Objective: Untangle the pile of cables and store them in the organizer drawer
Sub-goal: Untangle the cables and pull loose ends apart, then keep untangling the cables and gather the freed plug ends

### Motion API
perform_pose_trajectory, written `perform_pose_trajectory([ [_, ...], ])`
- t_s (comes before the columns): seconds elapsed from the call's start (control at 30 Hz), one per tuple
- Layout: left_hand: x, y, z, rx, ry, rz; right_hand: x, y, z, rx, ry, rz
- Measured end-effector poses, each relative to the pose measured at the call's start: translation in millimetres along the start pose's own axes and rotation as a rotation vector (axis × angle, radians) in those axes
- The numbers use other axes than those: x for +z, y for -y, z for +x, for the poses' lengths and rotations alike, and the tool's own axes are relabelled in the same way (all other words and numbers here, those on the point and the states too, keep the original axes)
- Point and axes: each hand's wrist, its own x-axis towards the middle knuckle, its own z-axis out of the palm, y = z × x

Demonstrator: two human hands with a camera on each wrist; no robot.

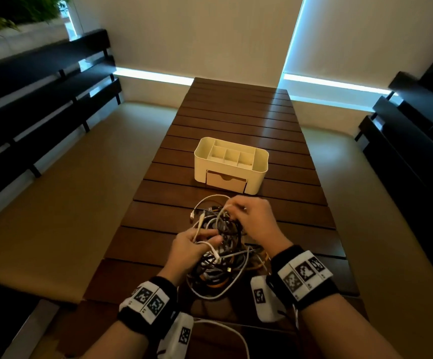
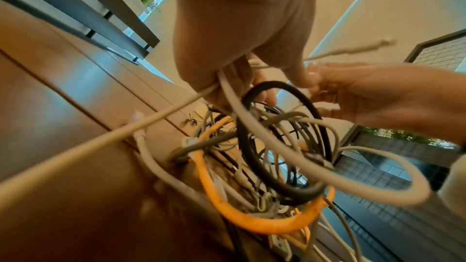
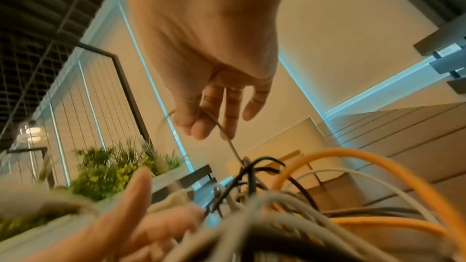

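While gripping tangled cables (image 1: 220,257), both hands: left (image 1: 193,244), right (image 1: 255,218).

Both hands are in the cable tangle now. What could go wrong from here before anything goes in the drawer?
1. The right hand pinches a thin grey cable that runs into the pile of tangled white, black and orange cables; pulling may tighten knots.
2. The left hand grips white cables; lifting could drag the whole pile off the brown slatted table.
3. The cream organizer's drawer looks closed; both hands are occupied.
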Motion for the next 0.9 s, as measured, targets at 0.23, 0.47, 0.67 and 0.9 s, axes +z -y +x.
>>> perform_pose_trajectory([
  [0.23, 5.6, 17.6, -0.9, 0.096, 0.000, 0.517, -43.4, 24.1, 7.5, 0.343, -0.355, 0.767],
  [0.47, 6.0, 13.5, 0.3, 0.106, -0.090, 0.450, -91.6, 26.7, 9.3, 0.445, -0.533, 1.265],
  [0.67, 12.4, -20.2, 5.3, 0.165, -0.138, -0.057, -79.4, -9.7, -10.7, 0.416, -0.329, 0.686],
  [0.9, 33.0, -51.3, 13.4, 0.140, 0.010, 0.043, -88.6, -12.8, -43.1, 0.255, 0.000, 0.672],
])
